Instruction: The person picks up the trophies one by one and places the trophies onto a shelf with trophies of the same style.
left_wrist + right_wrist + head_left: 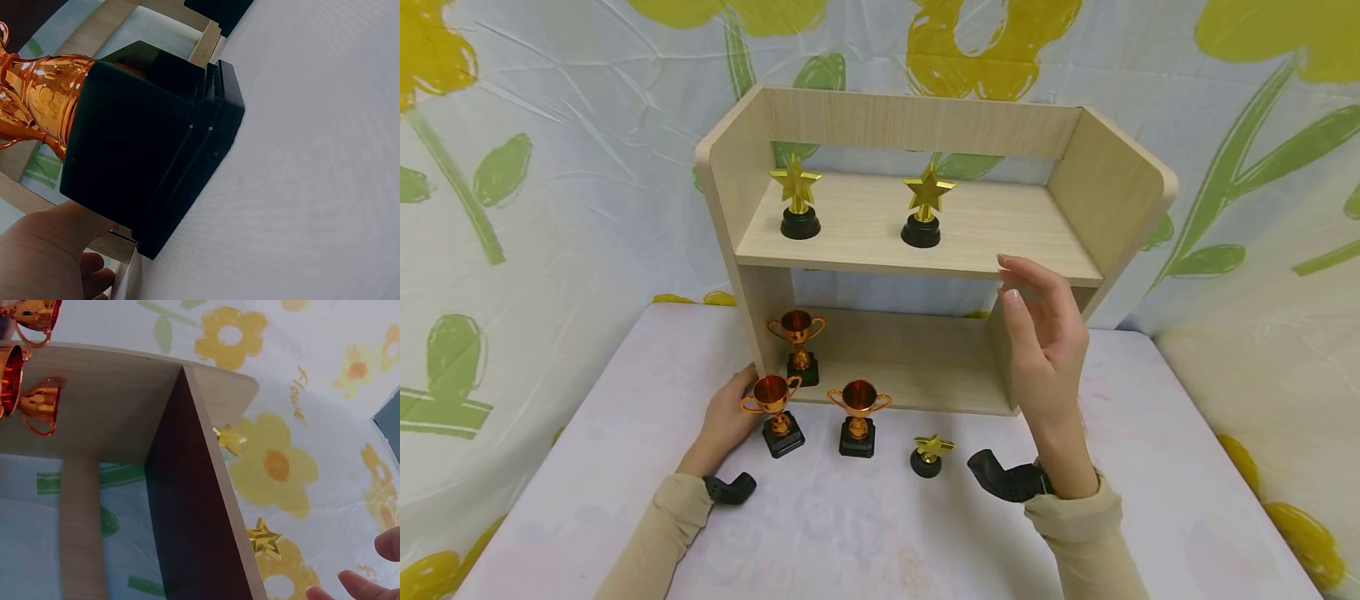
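Observation:
My left hand (730, 417) grips the front edge of the shelf unit's left side panel (733, 250). Its thumb tip is hidden behind a trophy base (144, 150) in the left wrist view. Near the upper board's right front, my right hand (1048, 337) hovers with loosely bent fingers, holding nothing. Two gold star trophies (795, 196) (927, 207) stand apart on that board. One bronze cup trophy (802, 367) occupies the lower level at left. On the table before the shelf are two more cups (781, 425) (857, 425) and a smaller-looking star trophy (927, 457).
The wooden two-level shelf unit (925, 117) has raised sides and a back rail. It stands on a pale table (865, 542) against flower-print cloth (587, 150). The right side panel (1112, 183) rises beside my right hand.

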Demonstrator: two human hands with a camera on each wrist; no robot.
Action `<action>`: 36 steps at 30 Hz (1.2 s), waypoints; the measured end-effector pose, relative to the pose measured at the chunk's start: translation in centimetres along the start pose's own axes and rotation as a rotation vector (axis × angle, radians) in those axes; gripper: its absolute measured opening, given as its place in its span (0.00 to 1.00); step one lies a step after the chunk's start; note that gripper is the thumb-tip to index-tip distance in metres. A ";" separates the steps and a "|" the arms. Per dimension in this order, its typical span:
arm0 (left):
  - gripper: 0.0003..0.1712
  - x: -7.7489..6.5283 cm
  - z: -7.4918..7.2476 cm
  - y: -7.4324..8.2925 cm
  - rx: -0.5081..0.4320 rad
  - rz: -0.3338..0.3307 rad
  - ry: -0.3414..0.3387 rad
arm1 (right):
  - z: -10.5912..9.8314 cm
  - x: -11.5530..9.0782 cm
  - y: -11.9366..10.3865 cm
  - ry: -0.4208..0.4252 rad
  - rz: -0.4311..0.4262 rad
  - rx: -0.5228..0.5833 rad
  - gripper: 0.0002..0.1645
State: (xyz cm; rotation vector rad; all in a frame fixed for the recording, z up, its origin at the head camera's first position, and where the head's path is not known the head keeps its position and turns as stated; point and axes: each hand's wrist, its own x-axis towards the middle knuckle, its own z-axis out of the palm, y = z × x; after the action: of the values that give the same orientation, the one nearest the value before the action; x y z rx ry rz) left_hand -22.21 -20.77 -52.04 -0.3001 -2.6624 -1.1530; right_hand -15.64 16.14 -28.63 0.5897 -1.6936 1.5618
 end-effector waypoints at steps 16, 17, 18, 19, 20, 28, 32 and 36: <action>0.31 0.0 0.1 -0.2 -0.010 0.000 0.003 | -1.5 -2.9 0.6 -0.082 0.007 0.034 0.19; 0.31 -0.1 0.1 -0.2 -0.012 0.000 0.005 | -1.6 -3.1 0.7 -0.090 0.002 0.029 0.19; 0.30 -0.1 0.1 -0.2 -0.014 0.002 0.008 | -1.7 -3.2 0.8 -0.097 -0.002 0.023 0.19; 0.30 -0.1 0.1 -0.2 -0.014 0.006 0.011 | -1.7 -3.4 0.9 -0.102 -0.007 0.011 0.19; 0.30 -0.1 0.1 -0.2 -0.014 0.007 0.012 | -1.8 -3.5 1.0 -0.106 -0.012 -0.003 0.19; 0.34 -0.1 0.1 -0.2 -0.013 -0.004 0.000 | -2.4 -4.6 1.4 -0.160 -0.059 -0.072 0.19; 0.32 -0.1 0.0 -0.1 -0.023 -0.010 0.006 | -2.8 -5.0 1.5 -0.196 -0.089 -0.132 0.19; 0.30 0.0 0.0 -0.2 -0.022 0.007 0.013 | -3.0 -5.6 1.3 -0.225 -0.127 -0.190 0.19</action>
State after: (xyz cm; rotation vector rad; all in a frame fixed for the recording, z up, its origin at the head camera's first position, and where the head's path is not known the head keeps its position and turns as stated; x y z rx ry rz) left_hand -22.24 -20.84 -52.18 -0.3039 -2.6369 -1.1788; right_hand -12.56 18.47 -33.84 0.7806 -1.9057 1.2667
